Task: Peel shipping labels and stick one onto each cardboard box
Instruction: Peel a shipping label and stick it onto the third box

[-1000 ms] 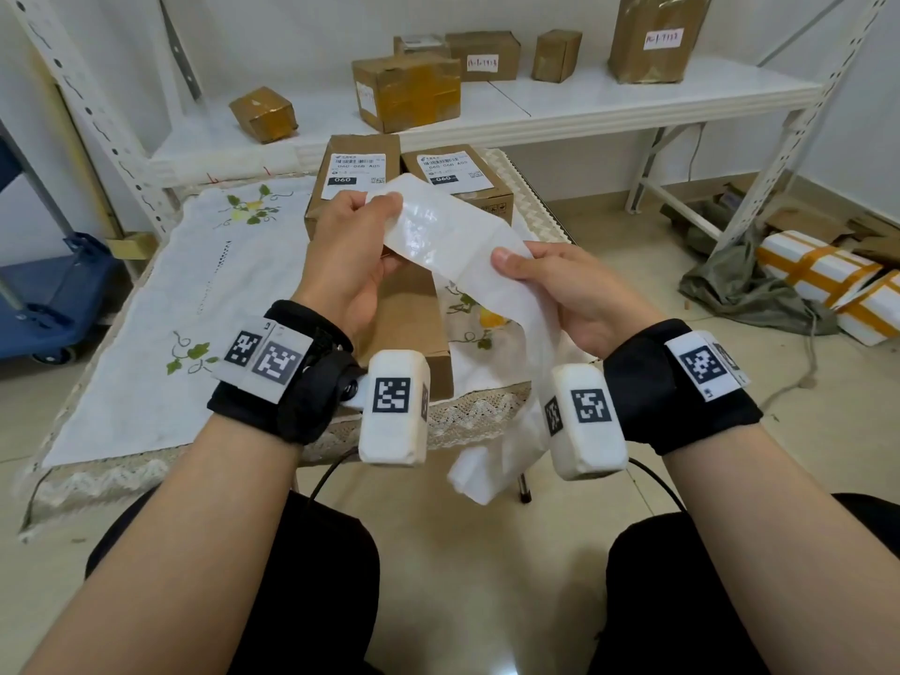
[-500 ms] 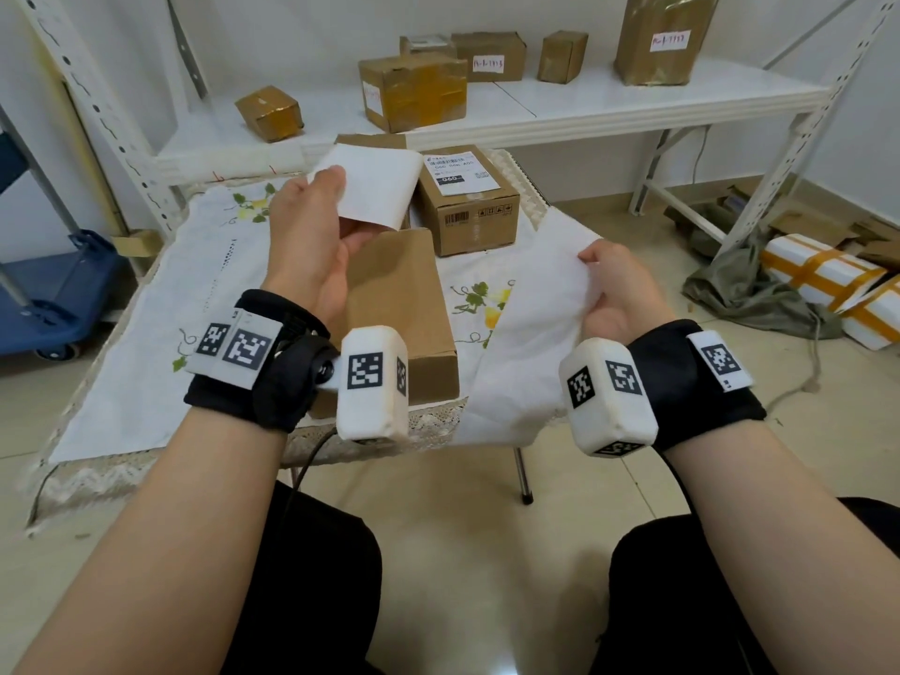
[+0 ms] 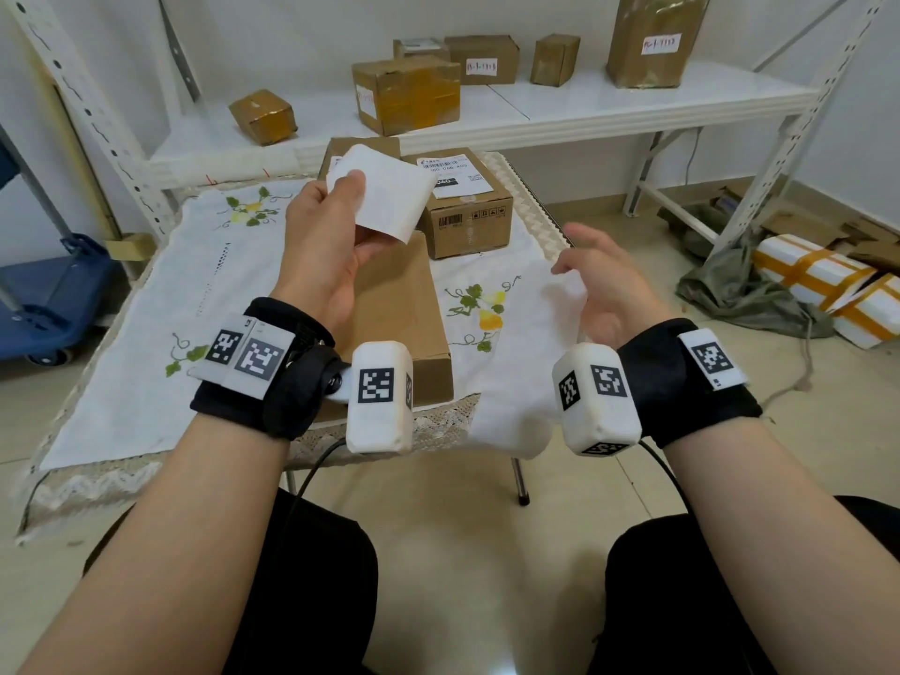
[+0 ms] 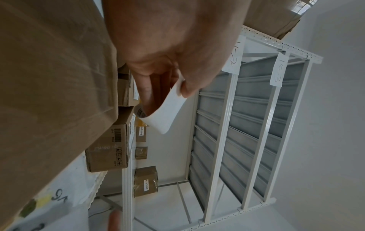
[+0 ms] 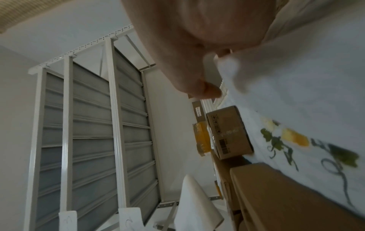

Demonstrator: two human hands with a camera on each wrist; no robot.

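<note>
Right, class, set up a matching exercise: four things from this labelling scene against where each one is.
Things:
1. peeled label
2. backing strip
3. plain box
4. labelled box

Places:
A. at the table's far edge
B. pinched in the left hand
C. under the left hand
D. at the right hand

Pairs: 1-B, 2-D, 3-C, 4-A

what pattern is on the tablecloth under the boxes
White tablecloth with embroidered green leaves and yellow fruit, lace edging; clearest in the head view.

A parcel storeroom. Beyond the fingers [image 3: 348, 185], taped cardboard boxes [image 3: 406, 95] sit on white metal shelving [image 3: 584, 109]. More wrapped parcels [image 3: 808, 272] lie on the floor.
</note>
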